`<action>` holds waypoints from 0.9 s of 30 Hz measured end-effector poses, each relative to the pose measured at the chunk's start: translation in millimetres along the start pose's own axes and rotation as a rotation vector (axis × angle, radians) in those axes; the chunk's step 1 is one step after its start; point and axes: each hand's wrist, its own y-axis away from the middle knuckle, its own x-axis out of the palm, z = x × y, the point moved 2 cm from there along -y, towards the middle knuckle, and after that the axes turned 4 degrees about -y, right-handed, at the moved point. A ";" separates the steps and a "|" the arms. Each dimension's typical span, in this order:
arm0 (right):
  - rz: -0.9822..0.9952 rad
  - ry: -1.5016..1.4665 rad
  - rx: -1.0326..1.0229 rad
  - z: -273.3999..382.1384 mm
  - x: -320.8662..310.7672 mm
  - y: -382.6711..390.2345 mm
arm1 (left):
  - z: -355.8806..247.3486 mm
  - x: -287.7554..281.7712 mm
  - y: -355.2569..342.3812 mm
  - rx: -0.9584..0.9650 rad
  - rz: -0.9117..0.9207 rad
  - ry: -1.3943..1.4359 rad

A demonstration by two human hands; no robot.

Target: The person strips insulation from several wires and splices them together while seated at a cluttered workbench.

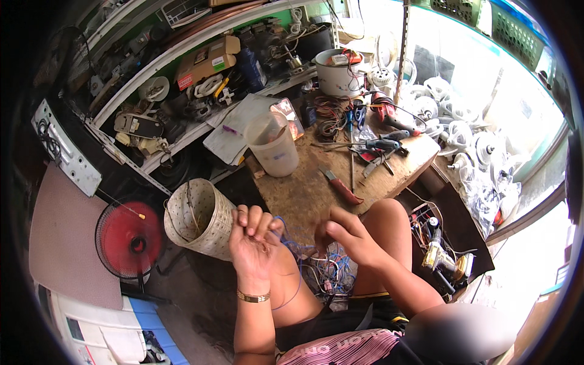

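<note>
Left hand (253, 240) half curled, right hand (348, 236) bent, blue wire (293, 244) between

The left fingers bend inward beside the wire; the right fingers arch and are blurred. Whether either hand is closed on it I cannot tell. The wire hangs above the lap (293, 286), next to a tangle (333, 275) between the thighs, one loop drooping toward the left thigh.

It looks light and limp, likely smooth enough to slip and hard to break by bending, though it probably snags in the tangle. A pinch of thumb and fingertip near a free stretch should suit it best.

Counted: two hands and one tangle, its strands too crossed to number. On the bench (289, 198) are one knife (345, 188), one clear tub (274, 149), one white pot (336, 80) and one red power tool (384, 109). Left of the bench are one bucket (217, 230) and one red fan (125, 234); to the right, one yellow tool (438, 258).
</note>
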 end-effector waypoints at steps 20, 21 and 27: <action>0.281 1.258 -0.501 16.0 -27.4 18.6 | -82.5 -44.7 -22.7 0.358 -0.316 -0.515; 0.279 1.308 -0.493 20.2 -48.3 27.9 | -103.1 -55.6 -20.4 0.460 -0.265 -0.753; -0.328 1.473 -0.321 86.0 -188.2 100.4 | -188.0 -96.4 -5.1 0.585 -0.326 -1.319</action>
